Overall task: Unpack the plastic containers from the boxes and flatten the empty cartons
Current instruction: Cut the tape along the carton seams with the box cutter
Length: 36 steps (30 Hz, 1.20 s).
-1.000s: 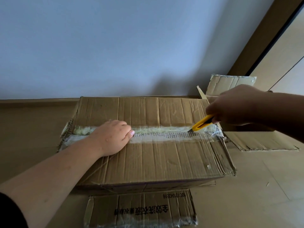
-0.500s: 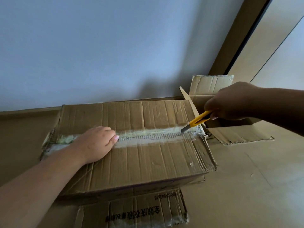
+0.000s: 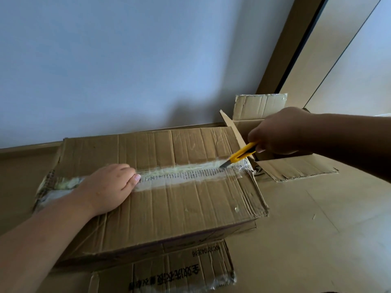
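Observation:
A closed brown cardboard box point(image 3: 179, 208) lies on the floor in front of me, its top seam sealed with clear tape point(image 3: 186, 175). My left hand point(image 3: 105, 188) rests palm-down on the left part of the lid, over the seam. My right hand point(image 3: 277, 132) grips a yellow utility knife point(image 3: 241, 155), whose blade tip touches the tape near the right end of the seam. The inside of the box is hidden.
An opened carton point(image 3: 275, 144) with spread flaps sits behind the box to the right, against the wall. A flattened printed carton point(image 3: 169, 271) lies under the box's near edge. Bare floor point(image 3: 317, 240) stretches to the right; a door frame point(image 3: 296, 49) rises at the back right.
The view has shifted slightly. My right hand with the knife stays at the right end of the seam, blade lowered onto the tape. My left hand keeps resting on the lid.

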Motion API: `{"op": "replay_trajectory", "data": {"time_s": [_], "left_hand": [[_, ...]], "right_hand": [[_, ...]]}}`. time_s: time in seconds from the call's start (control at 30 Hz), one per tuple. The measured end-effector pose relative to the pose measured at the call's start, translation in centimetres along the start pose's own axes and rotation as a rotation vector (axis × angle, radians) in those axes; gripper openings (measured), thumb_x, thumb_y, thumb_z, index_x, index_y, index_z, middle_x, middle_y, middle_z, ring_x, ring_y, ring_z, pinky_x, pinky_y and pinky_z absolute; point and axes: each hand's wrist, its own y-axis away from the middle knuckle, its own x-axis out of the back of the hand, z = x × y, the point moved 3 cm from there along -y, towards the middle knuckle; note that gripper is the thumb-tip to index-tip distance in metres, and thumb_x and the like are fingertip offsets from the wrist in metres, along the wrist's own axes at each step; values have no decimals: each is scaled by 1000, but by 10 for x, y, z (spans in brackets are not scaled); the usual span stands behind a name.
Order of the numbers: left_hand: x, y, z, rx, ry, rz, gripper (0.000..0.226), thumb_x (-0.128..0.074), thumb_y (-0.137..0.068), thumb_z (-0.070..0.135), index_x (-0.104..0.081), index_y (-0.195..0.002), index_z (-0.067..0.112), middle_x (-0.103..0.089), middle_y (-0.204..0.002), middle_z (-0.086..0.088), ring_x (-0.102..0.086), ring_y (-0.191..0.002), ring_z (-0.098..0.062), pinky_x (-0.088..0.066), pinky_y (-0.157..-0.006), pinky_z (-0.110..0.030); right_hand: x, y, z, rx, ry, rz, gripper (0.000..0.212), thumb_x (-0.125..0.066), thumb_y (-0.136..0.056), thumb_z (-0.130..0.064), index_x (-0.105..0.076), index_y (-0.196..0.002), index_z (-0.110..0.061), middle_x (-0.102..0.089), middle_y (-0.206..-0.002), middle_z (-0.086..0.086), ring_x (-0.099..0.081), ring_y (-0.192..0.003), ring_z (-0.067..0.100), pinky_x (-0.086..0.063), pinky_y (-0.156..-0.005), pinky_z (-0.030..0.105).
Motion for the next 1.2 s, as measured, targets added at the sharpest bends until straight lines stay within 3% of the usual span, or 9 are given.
{"op": "replay_trajectory", "data": {"time_s": [0.23,0.47,0.67,0.77,0.87,0.97,1.07,1.2], "left_hand": [[1,2,-1,27,47,-35,48,-13,-98,51,-47,-75,27,-50,-77,8,-49,-75,-4,-38,-68,-27],[5,4,-8,79,80,-85,42,-20,-97,48,-51,-79,25,-52,-79,6,-50,-75,-5,-42,-69,-25],[5,-1,-5,45,48,-29,44,-20,-96,49,-51,-75,25,-50,-77,8,-49,-74,-4,-42,-68,-28],[2,-4,-6,9,11,9,48,-17,-99,53,-49,-71,29,-48,-73,11,-47,-71,-3,-43,-65,-29],[3,-6,-7,-23,-32,42,50,-13,-93,57,-51,-73,32,-48,-71,13,-47,-68,-1,-43,-62,-28],[5,-8,-7,-24,-27,54,45,-15,-92,59,-54,-88,37,-53,-79,18,-49,-77,2,-43,-66,-27],[7,-10,0,-17,-4,51,48,-13,-91,62,-54,-88,37,-53,-81,19,-48,-80,3,-40,-67,-24],[6,-25,30,29,34,30,47,-19,-94,64,-51,-80,33,-50,-81,13,-48,-78,0,-42,-66,-27]], "right_hand": [[-3,17,21,-16,124,-80,17,-48,-97,-52,-56,-106,-39,-52,-77,-14,-45,-67,3,-46,-77,29],[-39,48,46,-102,210,-210,21,-48,-95,-56,-57,-102,-38,-62,-84,-15,-56,-75,6,-46,-86,31],[-59,58,64,-253,30,-66,17,-39,-99,-55,-40,-91,-40,-57,-77,-13,-49,-67,5,-40,-85,32],[-63,61,67,-307,-136,-26,15,-43,-98,-54,-47,-95,-40,-58,-81,-12,-54,-75,8,-42,-74,29],[-70,62,47,-349,-559,1,17,-52,-98,-45,-59,-101,-29,-60,-78,-6,-55,-69,7,-39,-60,26],[-84,63,7,-393,-911,-55,20,-51,-100,-41,-59,-93,-24,-69,-77,0,-67,-63,12,-50,-60,26],[-92,68,-24,-458,-1101,-82,23,-48,-101,-41,-58,-91,-22,-72,-75,2,-72,-62,14,-57,-60,29],[-97,74,-35,-547,-1226,-64,29,-44,-102,-42,-56,-90,-19,-73,-75,1,-72,-60,15,-50,-51,24]]}}
